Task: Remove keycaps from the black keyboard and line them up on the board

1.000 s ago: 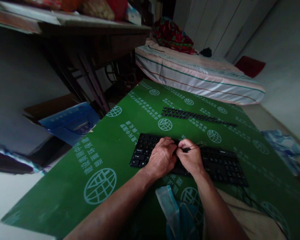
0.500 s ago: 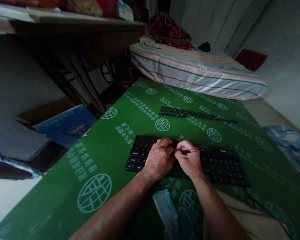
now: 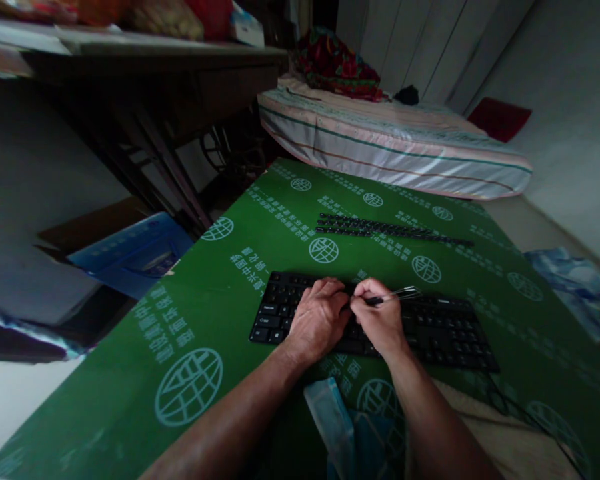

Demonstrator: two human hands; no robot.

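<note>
A black keyboard (image 3: 440, 330) lies on a green printed mat (image 3: 205, 320) on the floor. My left hand (image 3: 319, 319) rests curled on the keyboard's left half, fingers pressed down on the keys. Beside it, my right hand (image 3: 380, 319) is closed in a pinch on a thin metal keycap puller (image 3: 399, 295) whose wire end points right above the keys. The two hands touch at the thumbs. Farther back on the mat lie rows of loose black keycaps (image 3: 385, 229).
A striped mattress (image 3: 390, 143) with a red cloth bundle (image 3: 343, 67) lies beyond the mat. A dark wooden table (image 3: 145, 87) stands at left, a blue box (image 3: 130, 253) under it. A blue cloth (image 3: 340, 427) lies near my arms, and the keyboard cable (image 3: 505, 400) trails right.
The puller's wire end has tilted up and become more visible to the right of my right hand. Both hands stay on the same spot of the keyboard; the view shifted slightly.
</note>
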